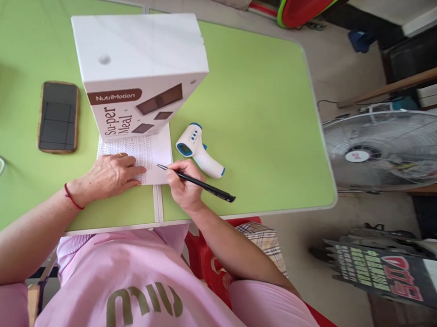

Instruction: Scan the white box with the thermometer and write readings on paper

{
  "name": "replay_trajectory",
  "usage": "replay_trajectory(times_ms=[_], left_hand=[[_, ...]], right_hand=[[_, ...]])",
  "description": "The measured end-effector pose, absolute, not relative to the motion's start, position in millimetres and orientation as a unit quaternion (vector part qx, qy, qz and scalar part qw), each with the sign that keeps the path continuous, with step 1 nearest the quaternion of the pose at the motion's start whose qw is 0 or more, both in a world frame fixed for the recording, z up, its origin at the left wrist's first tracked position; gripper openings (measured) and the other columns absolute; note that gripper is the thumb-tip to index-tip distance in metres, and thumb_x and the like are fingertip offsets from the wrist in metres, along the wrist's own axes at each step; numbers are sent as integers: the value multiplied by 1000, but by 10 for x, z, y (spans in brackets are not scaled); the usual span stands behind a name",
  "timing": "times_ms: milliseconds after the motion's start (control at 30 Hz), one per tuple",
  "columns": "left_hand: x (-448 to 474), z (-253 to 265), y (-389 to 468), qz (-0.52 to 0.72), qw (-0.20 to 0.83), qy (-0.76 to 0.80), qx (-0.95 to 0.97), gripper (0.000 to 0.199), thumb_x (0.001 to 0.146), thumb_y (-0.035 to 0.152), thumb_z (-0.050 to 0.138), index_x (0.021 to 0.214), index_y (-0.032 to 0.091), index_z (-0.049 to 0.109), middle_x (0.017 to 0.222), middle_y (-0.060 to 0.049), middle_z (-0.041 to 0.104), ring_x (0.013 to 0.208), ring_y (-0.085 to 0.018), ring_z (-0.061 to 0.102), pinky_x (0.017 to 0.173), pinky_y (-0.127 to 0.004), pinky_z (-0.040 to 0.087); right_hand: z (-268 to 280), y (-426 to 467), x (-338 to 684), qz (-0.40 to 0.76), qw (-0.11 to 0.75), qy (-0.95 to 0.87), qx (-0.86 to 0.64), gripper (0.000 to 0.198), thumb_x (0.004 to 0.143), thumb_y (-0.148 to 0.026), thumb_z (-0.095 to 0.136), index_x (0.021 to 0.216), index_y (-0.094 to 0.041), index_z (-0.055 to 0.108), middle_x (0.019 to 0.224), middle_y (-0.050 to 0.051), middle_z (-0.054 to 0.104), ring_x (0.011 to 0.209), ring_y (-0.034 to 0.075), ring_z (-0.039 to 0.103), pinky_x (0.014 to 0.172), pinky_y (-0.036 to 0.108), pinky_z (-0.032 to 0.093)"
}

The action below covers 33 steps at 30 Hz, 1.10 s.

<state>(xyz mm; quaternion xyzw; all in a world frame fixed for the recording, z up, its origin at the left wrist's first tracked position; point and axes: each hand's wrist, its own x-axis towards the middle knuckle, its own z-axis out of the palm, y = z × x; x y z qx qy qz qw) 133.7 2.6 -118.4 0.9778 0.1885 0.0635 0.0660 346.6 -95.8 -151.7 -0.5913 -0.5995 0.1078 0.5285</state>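
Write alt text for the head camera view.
A person's right hand holds a black pen over a sheet of writing; the left hand rests on it. Beyond stands a white NutriMotion box on a green table, with a phone to its left and a white thermometer gun to its right.

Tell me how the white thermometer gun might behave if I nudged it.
The thermometer gun probably won't roll far: it's bent, pistol-like, and lies on its side. Its smooth-looking surface could let it slide on the green tabletop. It appears to be hard plastic, so it's likely stiff.
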Motion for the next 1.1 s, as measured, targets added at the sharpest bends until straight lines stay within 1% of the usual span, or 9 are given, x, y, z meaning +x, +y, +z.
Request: replay_trajectory(times_ms=[100,200,300,400,567,767,933,1000,1100], left_hand=[[1330,-1193,40,59,71,184,979,33,104,44,58,122,22,74,94,-7,73,80,-24,70,58,-33,42],[1327,-1189,60,59,94,186,976,34,103,44,61,122,20,74,97,-8,74,84,-25,71,62,-32,45],[1326,-1176,81,58,121,196,971,32,100,42,65,120,19,76,98,-9,75,86,-25,72,66,-32,47],[1328,-1167,105,71,158,200,964,31,99,39,66,118,18,77,98,-9,76,86,-24,72,70,-31,48],[1361,-1154,174,92,215,220,947,27,92,34,69,108,15,81,84,-6,75,69,-16,64,63,-26,41],[1399,-1123,238,87,221,252,938,32,80,32,78,107,15,82,72,-2,68,62,-13,55,60,-25,36],[1403,-1119,254,82,217,260,937,33,78,31,80,106,14,82,68,0,64,60,-12,52,60,-24,36],[1399,-1121,257,87,220,262,936,32,77,31,81,104,14,82,67,1,63,59,-12,52,59,-24,37],[1374,-1128,250,85,225,266,934,31,79,32,81,105,15,82,66,1,62,58,-12,52,59,-24,37]], right_hand=[[-1513,-933,3499,57,526,-616,-584,12,99,-31,55,101,-23,64,83,0,69,71,15,66,65,30,56],[-1563,-875,3570,3,503,-659,-558,16,101,-26,53,111,-23,66,94,5,70,87,19,69,80,36,60],[-1655,-837,3688,-15,446,-703,-554,30,103,-22,46,126,-23,65,107,10,68,100,23,68,91,42,60],[-1734,-839,3817,6,366,-725,-583,40,104,-20,39,137,-25,62,114,11,65,106,26,65,96,46,57],[-1767,-818,3932,12,287,-731,-619,43,104,-19,36,130,-27,69,108,11,63,101,26,62,92,46,57],[-1763,-714,3972,36,302,-734,-608,45,102,-15,35,124,-25,73,108,10,65,106,25,62,96,44,55],[-1718,-662,3939,24,307,-735,-604,47,95,-11,37,122,-21,75,110,12,68,109,27,63,99,47,55],[-1681,-669,3907,20,297,-740,-604,45,96,-15,38,120,-18,75,110,13,69,108,27,63,99,46,56],[-1620,-718,3849,13,270,-749,-605,41,101,-29,42,122,-15,74,112,15,68,108,29,62,97,47,55]])
